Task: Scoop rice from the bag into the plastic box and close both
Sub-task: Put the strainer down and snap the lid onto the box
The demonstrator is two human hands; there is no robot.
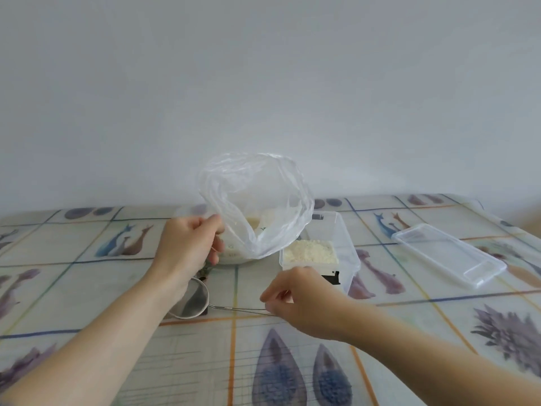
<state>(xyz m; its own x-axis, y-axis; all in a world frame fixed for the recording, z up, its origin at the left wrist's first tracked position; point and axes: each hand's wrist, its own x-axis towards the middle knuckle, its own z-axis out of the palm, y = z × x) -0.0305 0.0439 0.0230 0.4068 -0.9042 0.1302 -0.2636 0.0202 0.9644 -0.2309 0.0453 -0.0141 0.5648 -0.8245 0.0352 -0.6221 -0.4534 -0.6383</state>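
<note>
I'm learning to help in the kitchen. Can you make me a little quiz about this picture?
1. True or false: the lid is on the plastic box.
2. Which hand holds the bag open? A) left hand B) right hand
3. What do the right hand's fingers pinch?

Key: 1. False, it lies apart on the table, to the right. 2. A. 3. The wire handle of the strainer.

Both bare forearms reach forward from the lower corners. The left hand (188,244) is raised, wrist bent, fingers and thumb pinched together. The right hand (301,301) hangs lower, knuckles up, fingertips curled into a pinch.
</note>
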